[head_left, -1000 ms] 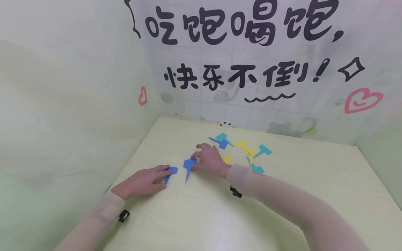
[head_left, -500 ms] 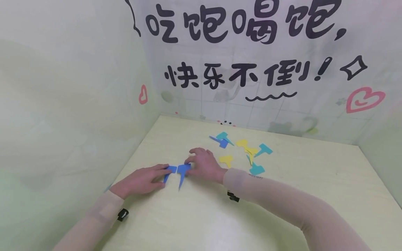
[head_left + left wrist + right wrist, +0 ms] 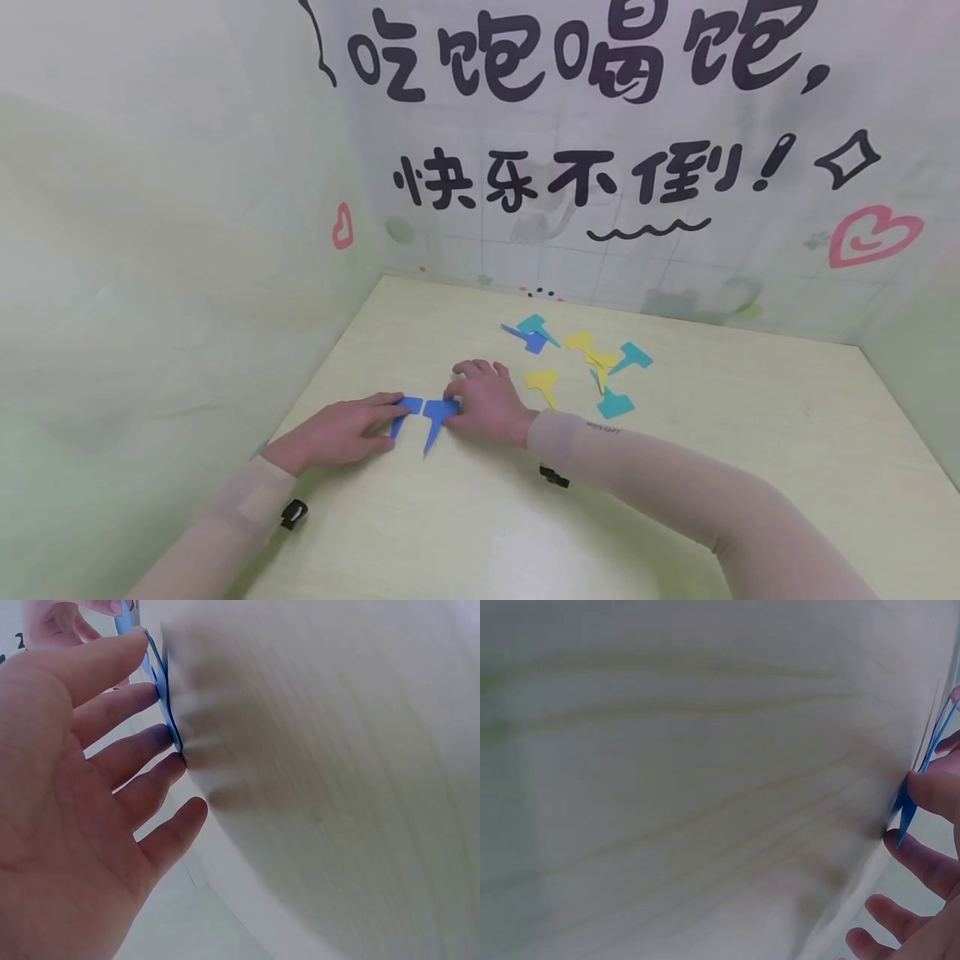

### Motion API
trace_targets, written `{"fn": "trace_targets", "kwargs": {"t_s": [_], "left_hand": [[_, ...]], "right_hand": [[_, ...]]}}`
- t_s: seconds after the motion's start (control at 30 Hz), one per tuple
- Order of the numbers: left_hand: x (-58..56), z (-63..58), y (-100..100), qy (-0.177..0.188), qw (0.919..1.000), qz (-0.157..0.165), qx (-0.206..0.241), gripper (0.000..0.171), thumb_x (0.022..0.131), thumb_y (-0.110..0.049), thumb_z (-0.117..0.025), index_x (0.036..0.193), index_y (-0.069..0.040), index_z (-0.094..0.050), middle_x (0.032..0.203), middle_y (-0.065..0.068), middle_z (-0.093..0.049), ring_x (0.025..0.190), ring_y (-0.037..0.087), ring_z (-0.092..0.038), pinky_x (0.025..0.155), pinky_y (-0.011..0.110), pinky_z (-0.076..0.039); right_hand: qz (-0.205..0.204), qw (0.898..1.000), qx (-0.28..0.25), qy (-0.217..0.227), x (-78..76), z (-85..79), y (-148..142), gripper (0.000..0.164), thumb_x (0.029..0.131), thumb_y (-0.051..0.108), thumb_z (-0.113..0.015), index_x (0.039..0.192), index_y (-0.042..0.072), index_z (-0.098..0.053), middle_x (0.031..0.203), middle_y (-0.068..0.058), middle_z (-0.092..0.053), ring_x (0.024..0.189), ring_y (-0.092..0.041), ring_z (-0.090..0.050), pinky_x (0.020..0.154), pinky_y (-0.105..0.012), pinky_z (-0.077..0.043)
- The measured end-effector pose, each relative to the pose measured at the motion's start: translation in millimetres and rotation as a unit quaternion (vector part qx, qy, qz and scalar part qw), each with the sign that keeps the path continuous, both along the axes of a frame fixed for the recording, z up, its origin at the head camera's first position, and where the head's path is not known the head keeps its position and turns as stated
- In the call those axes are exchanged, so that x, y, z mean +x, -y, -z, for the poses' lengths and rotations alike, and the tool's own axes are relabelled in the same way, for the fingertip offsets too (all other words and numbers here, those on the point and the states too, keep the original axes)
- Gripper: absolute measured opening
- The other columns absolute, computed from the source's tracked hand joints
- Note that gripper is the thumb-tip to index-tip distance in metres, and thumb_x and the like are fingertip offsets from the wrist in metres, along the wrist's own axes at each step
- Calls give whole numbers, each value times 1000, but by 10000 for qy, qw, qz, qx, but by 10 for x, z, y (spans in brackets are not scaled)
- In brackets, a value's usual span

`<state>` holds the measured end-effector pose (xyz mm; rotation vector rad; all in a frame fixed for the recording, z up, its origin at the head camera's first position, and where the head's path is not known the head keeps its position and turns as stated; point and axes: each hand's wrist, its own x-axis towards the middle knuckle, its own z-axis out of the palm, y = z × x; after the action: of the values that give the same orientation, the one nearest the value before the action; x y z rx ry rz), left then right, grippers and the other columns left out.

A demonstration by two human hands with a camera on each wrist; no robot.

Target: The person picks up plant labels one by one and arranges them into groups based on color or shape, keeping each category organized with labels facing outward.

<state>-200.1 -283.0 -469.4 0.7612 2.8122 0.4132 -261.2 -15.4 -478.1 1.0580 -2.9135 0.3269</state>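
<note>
Two blue T-shaped plant labels lie side by side on the pale table, heads level with a narrow gap between them. On the left label (image 3: 411, 405) rest the fingers of my left hand (image 3: 337, 431), covering part of its head and stem. The left wrist view shows these fingers fairly straight, their tips along the blue edge (image 3: 169, 712). My right hand (image 3: 491, 404) pinches the head of the right label (image 3: 433, 421) between thumb and forefinger, its pointed stem toward me. In the right wrist view the other fingers stand spread away from this label (image 3: 905, 814).
Farther back lie several loose labels: a teal one (image 3: 532, 323) over a blue one (image 3: 535, 342), a yellow one (image 3: 542, 380), a yellow cluster (image 3: 597, 359) and more teal ones (image 3: 615, 405). A printed wall sheet (image 3: 525, 242) borders the table (image 3: 480, 533).
My right hand has moved left and slightly toward me, bringing its blue label beside the left one. In the last half second it shifts only slightly. The left hand stays nearly still.
</note>
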Motion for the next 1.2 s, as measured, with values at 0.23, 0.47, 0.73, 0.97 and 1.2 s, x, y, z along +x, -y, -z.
{"fn": "trace_targets", "kwargs": {"t_s": [0.23, 0.47, 0.73, 0.97, 1.2], "left_hand": [[5, 6, 21, -60, 9999, 81, 33, 56, 97, -34, -69, 148, -18, -54, 157, 9, -41, 138, 36, -46, 105, 56, -44], [5, -5, 15, -40, 9999, 100, 45, 55, 97, -33, -69, 147, -17, -54, 157, 10, -42, 138, 37, -45, 105, 56, -44], [3, 8, 15, -50, 9999, 76, 76, 55, 97, -34, -69, 147, -17, -55, 157, 9, -42, 137, 37, -46, 104, 57, -44], [-8, 25, 16, -23, 9999, 34, 104, 54, 97, -34, -68, 147, -18, -54, 157, 8, -41, 139, 36, -44, 106, 56, -43], [-25, -25, 21, -26, 9996, 61, 276, 54, 100, -39, -62, 149, -16, -52, 157, 9, -41, 141, 36, -41, 107, 57, -41]], "right_hand": [[39, 10000, -80, 44, -31, 48, 14, 30, 86, 51, -74, 109, 33, -76, 142, -2, -53, 133, -28, -43, 109, -62, -31], [-31, 9997, -251, 65, -46, 77, 25, 25, 88, 48, -74, 108, 34, -77, 141, -2, -54, 133, -29, -44, 109, -64, -30], [-69, 9997, -218, 15, -52, 81, 19, 24, 88, 48, -75, 108, 35, -78, 141, -2, -54, 133, -28, -44, 109, -64, -30], [-116, 9999, -111, -38, -59, 59, 11, 25, 88, 49, -74, 109, 36, -77, 142, -1, -54, 133, -28, -43, 110, -63, -29], [-132, 9997, -184, -5, -52, 35, 9, 26, 88, 49, -75, 109, 35, -78, 143, -2, -53, 133, -28, -43, 110, -64, -29]]}}
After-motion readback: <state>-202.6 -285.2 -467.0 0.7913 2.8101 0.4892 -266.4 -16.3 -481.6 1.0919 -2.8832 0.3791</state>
